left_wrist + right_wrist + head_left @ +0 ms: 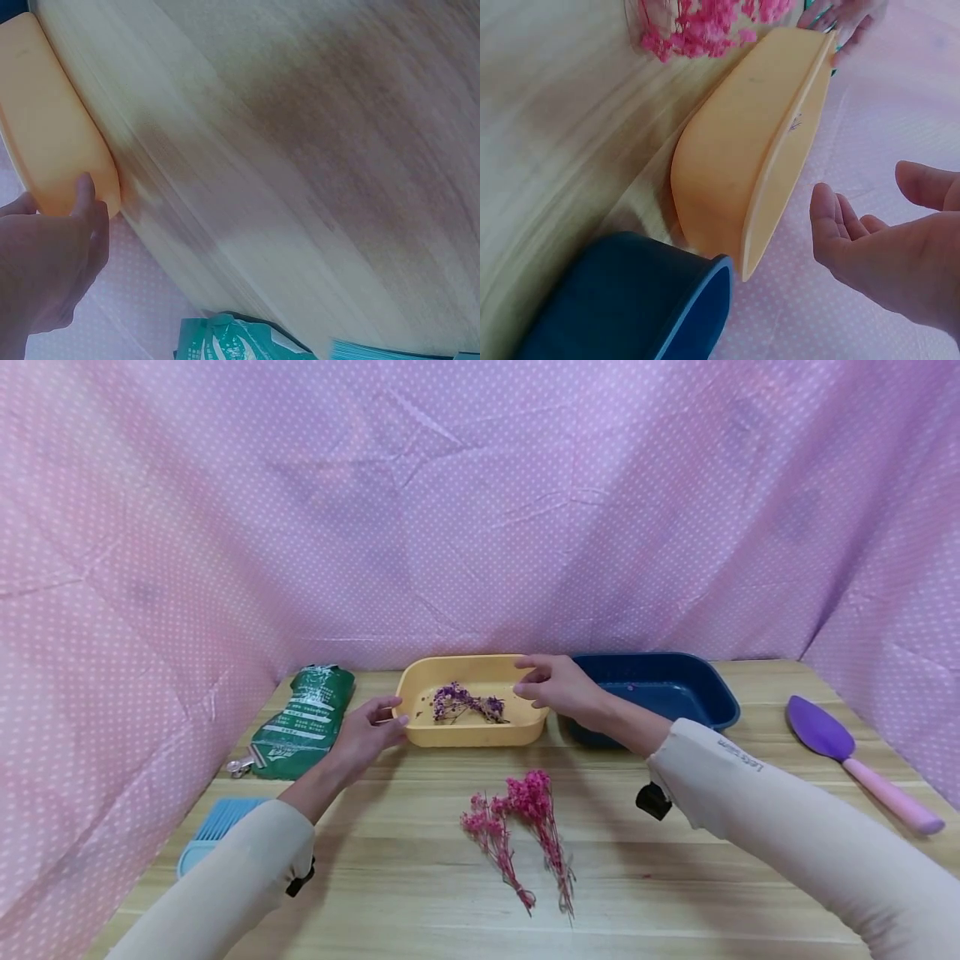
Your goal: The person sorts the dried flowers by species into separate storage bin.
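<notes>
In the yellow tray (472,737) lie purple flowers (452,700), unseen from the left wrist; the left hand (367,732) touches its end, fingers relaxed; the right hand (567,688) hovers, fingers parted from thumb

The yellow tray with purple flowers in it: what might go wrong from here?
The purple flowers look dry and thin, so a jolt or squeeze could break bits off. The left hand grips just one end of the yellow tray, so a pull might swing it into the nearby blue tray. The pink flowers lie loose on the table, where a passing sleeve could brush them.
</notes>
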Demonstrator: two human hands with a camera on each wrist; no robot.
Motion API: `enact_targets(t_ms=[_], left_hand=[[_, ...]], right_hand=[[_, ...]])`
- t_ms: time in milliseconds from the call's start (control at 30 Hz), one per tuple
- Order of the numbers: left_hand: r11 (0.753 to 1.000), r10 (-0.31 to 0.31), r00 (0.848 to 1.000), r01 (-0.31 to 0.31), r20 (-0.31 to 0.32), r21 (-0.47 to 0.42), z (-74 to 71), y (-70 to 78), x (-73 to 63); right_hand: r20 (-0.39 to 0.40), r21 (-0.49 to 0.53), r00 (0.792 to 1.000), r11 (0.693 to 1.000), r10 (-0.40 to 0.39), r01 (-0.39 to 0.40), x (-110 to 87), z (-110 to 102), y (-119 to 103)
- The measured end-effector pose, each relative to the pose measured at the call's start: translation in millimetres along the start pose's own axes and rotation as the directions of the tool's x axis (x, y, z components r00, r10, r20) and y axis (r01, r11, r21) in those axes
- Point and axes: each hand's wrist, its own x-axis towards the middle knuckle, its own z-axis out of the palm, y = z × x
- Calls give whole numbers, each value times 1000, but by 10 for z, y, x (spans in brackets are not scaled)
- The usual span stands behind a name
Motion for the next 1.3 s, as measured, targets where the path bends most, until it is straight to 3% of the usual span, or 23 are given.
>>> enact_targets(t_ms=[167, 367, 600, 800, 1067, 1300], left_hand=[[1000, -5, 1000, 5, -3, 15, 3, 13, -6], [1000, -12, 1000, 12, -4, 21, -6, 16, -21], [1000, -12, 1000, 12, -5, 4, 2, 25, -18], [1000, -12, 1000, 12, -8, 15, 2, 24, -12], [1000, 3, 1000, -2, -12, 16, -15, 12, -30], [999, 20, 996, -16, -92, 43, 23, 57, -132]], right_hand=[[-1, 6, 1000, 1000, -16, 16, -201, -71, 17], [-44, -76, 999, 997, -16, 13, -389, -178, 69], [-45, -51, 999, 999, 5, -7, -616, -406, 137], [-54, -43, 998, 999, -21, 19, -769, -576, 193], [-93, -112, 995, 994, -23, 13, -935, -756, 297], [-185, -185, 982, 983, -37, 2, -1071, -1003, 501]])
